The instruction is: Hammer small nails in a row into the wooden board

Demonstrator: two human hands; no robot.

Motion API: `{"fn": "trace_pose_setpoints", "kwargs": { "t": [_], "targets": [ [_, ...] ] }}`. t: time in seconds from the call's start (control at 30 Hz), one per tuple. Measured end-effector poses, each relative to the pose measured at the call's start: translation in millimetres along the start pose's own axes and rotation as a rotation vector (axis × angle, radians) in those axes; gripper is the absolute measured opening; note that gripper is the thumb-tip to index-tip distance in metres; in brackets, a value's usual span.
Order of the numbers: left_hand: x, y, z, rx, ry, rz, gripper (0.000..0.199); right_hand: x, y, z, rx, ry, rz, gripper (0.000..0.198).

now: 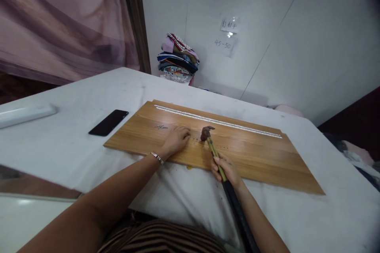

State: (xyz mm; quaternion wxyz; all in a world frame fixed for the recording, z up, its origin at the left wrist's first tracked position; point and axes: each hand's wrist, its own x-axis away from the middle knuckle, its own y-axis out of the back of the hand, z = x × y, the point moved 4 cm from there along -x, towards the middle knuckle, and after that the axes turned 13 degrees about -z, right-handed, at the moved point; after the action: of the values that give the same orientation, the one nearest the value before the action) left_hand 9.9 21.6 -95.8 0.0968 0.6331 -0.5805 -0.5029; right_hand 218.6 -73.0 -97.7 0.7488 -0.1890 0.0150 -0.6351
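Observation:
A wooden board (255, 156) lies flat with a row of small dark nail heads or holes along its middle. My right hand (225, 169) grips a claw hammer (214, 150) partway along its yellow and black handle. The hammer's rusty head is over the board, just right of my left hand (178, 139). With fingers curled together, my left hand rests on the board at the left end of the row; what its fingertips hold, if anything, is hidden. A small pile of nails (161, 127) lies on the board, left of that hand.
Two white measuring strips (218, 121) run along the board's far side. The white-covered table (74, 110) bears a black phone (109, 122) left of the board and a white object (26, 115) farther left. Folded clothes (178, 57) are stacked by the wall.

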Motion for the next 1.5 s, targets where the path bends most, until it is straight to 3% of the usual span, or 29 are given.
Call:
{"fn": "trace_pose_setpoints", "kwargs": {
  "t": [0.2,0.87,1.5],
  "targets": [
    [-1.0,-1.9,2.6,0.007,0.013,0.009,0.017,-0.7,3.5,2.3,0.019,0.003,-0.042,0.032],
    [1.0,-2.0,2.5,0.005,-0.006,-0.014,0.016,0.0,0.7,-2.2,0.007,0.009,0.01,0.027],
    [-0.1,-2.6,3.3,-0.004,-0.016,-0.014,0.016,1.2,1.6,5.1,-0.024,-0.031,-0.025,0.039]
  ]
}}
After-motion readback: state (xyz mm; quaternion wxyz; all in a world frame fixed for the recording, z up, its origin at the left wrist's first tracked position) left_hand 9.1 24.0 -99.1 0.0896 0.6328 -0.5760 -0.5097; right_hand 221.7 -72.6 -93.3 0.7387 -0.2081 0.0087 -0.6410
